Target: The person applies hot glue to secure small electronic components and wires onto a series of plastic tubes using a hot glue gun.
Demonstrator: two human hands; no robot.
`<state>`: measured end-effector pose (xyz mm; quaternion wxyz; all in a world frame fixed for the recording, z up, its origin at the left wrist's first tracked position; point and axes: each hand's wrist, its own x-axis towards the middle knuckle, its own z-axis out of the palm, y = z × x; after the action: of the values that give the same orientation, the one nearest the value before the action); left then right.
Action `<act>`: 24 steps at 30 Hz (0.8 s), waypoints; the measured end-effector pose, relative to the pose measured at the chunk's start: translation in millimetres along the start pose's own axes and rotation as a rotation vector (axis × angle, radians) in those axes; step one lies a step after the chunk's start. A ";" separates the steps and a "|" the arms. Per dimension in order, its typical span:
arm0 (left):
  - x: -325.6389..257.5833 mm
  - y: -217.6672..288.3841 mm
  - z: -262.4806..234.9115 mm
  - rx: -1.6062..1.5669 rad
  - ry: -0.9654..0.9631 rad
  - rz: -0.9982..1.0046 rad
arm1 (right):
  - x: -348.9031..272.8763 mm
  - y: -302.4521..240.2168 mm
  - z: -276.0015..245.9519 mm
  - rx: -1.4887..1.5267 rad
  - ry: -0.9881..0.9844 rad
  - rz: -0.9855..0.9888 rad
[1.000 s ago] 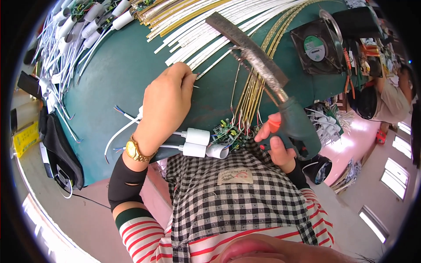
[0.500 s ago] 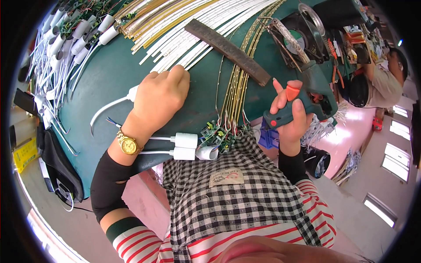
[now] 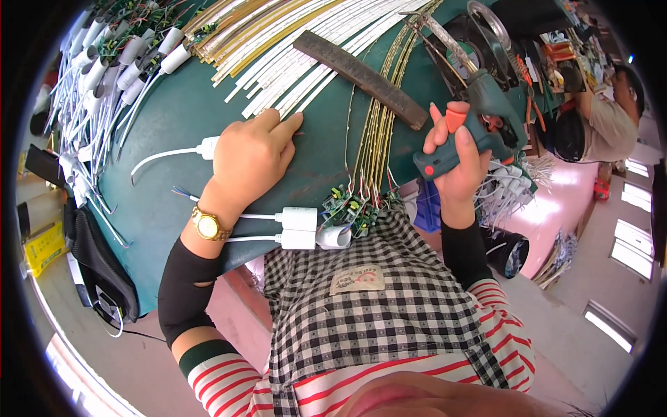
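Observation:
My left hand [image 3: 253, 154] is closed over a white plastic cable housing [image 3: 208, 148], whose white cord curves away to the left. Its fingertips reach the near ends of white LED strips [image 3: 278, 94], and a short wire end shows by the index finger. What lies under the palm is hidden. In my right hand [image 3: 460, 163] is a dark green soldering gun [image 3: 479, 115] with an orange trigger, held by its handle, its metal nozzle angled up and away. Between the hands, green circuit boards [image 3: 347, 212] with wires joined to gold-toned strips [image 3: 381, 142] lie at the table's near edge.
A dark metal bar [image 3: 361, 78] lies across the strips. White cable housings [image 3: 299, 229] rest beside my left wrist. Many corded housings with boards [image 3: 128, 73] pile up at far left. A black fan [image 3: 486, 42] stands far right; a co-worker [image 3: 608, 115] sits beyond.
My right hand has lifted the soldering gun slightly up and to the left. My left hand has shifted a little, its index finger straighter, and the white cord has swung slightly left.

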<state>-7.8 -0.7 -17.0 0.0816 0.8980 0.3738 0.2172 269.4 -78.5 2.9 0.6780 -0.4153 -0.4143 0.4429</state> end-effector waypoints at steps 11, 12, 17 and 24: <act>2.9 0.3 -0.1 -0.051 -0.004 -0.052 | 6.0 22.8 10.8 0.198 0.053 -0.024; 2.6 0.5 0.3 -0.089 0.000 -0.071 | 5.8 23.9 12.5 0.190 0.059 -0.027; 0.8 0.9 -0.6 -0.148 -0.025 -0.091 | -4.5 30.0 8.5 0.179 0.015 -0.024; -5.2 -6.9 -11.3 -0.259 -0.005 0.008 | -18.8 10.4 4.9 -0.054 -0.046 -0.111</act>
<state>-20.6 0.3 -10.8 0.1970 0.8819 0.3391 0.2617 257.3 -92.5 -8.9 0.6805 -0.3994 -0.4640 0.4026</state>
